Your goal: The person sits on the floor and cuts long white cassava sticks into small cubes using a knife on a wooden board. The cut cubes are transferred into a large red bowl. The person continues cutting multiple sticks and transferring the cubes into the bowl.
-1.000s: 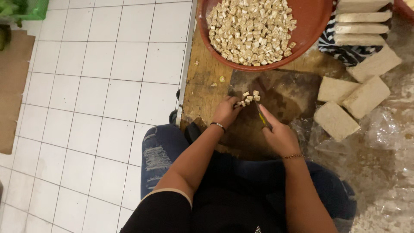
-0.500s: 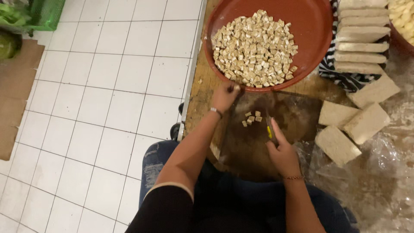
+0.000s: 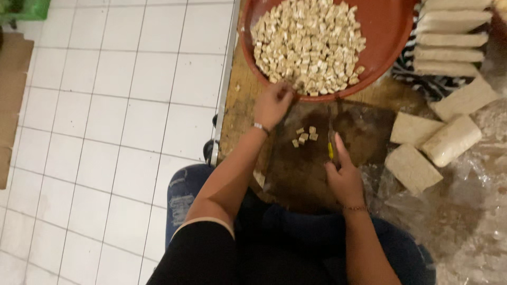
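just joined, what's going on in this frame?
A seated person is dicing pale blocks into cubes on a dark cutting board. The left hand is at the rim of a red-brown bowl heaped with cubes. The right hand grips a knife with a yellow handle. A few cut cubes lie on the board. Uncut blocks sit to the right.

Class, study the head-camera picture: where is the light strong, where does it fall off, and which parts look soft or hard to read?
Head view: the white tiled floor is brightly and evenly lit; the dark wooden cutting board sits in dim shade, so the yellow-handled knife in the right hand barely shows; the left hand at the round red-brown bowl looks slightly soft; clear plastic sheeting carries pale glare.
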Available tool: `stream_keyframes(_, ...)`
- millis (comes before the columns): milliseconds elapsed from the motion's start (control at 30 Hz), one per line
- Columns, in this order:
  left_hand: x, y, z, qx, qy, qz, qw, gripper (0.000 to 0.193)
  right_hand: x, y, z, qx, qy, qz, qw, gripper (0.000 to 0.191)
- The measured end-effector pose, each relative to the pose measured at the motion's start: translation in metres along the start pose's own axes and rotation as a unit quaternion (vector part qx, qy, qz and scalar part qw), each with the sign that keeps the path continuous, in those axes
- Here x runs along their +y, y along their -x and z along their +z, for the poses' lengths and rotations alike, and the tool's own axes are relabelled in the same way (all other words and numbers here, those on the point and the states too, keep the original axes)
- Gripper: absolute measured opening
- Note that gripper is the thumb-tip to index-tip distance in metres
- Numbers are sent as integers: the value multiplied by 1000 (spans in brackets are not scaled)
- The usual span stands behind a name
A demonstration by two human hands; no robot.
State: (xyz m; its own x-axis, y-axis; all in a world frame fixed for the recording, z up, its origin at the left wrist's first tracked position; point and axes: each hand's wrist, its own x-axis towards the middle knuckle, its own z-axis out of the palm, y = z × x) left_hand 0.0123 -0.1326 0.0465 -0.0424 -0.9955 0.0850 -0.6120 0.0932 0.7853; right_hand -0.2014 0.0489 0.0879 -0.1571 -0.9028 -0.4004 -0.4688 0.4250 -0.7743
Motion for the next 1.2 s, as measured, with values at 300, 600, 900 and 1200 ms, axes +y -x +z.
stream_keyframes(300,-16,120,34,-62,-119,67,989,42,-2,6,3,10,-41,-49,998,77)
stream_keyframes(600,-45,86,36,-28,-24,14,999,13,1,5,4,21,-60,-78,995,77)
stream_keyframes(900,2,-65,3,31,-30,-41,998,33,4,0,8,-10,31,3,999,79)
stream_keyframes(1200,16,-80,4,80,-53,184,978,59,16,-5,15,29,-63,-92,993,77)
